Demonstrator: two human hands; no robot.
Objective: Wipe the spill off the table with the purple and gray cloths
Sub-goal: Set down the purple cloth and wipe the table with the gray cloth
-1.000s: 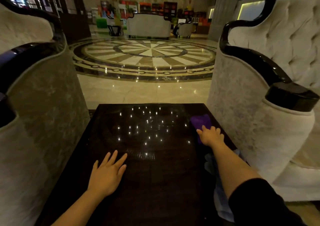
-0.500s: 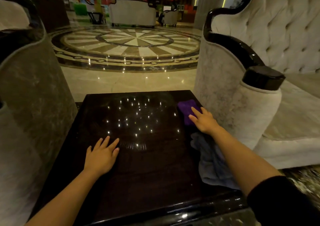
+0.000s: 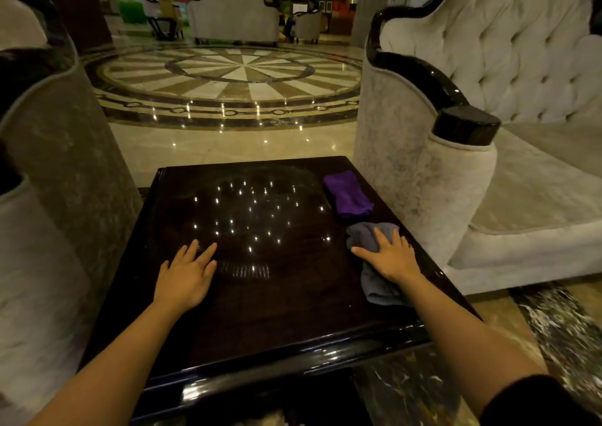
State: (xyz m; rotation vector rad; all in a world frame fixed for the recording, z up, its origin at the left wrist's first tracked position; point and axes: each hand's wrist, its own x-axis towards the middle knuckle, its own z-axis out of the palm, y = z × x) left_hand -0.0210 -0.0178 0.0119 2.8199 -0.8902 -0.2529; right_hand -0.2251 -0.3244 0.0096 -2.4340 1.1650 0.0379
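A dark glossy table (image 3: 260, 321) stands in front of me. A folded purple cloth (image 3: 348, 193) lies alone near its far right corner. Just nearer, a crumpled gray cloth (image 3: 365, 235) lies along the right edge, and my right hand (image 3: 389, 257) presses flat on it with fingers spread. My left hand (image 3: 187, 274) rests palm down on the bare tabletop at centre left, holding nothing. Ceiling lights glint on the table's surface; I cannot make out a spill among them.
A pale tufted sofa (image 3: 488, 106) with a black-capped armrest (image 3: 465, 124) stands close on the right. Another upholstered armchair (image 3: 58, 165) crowds the left side. Polished marble floor (image 3: 228, 80) stretches beyond the table's far edge.
My right hand has left the purple cloth and drawn back onto the gray cloth. The view has pulled back and tilted. My left hand stays flat in place.
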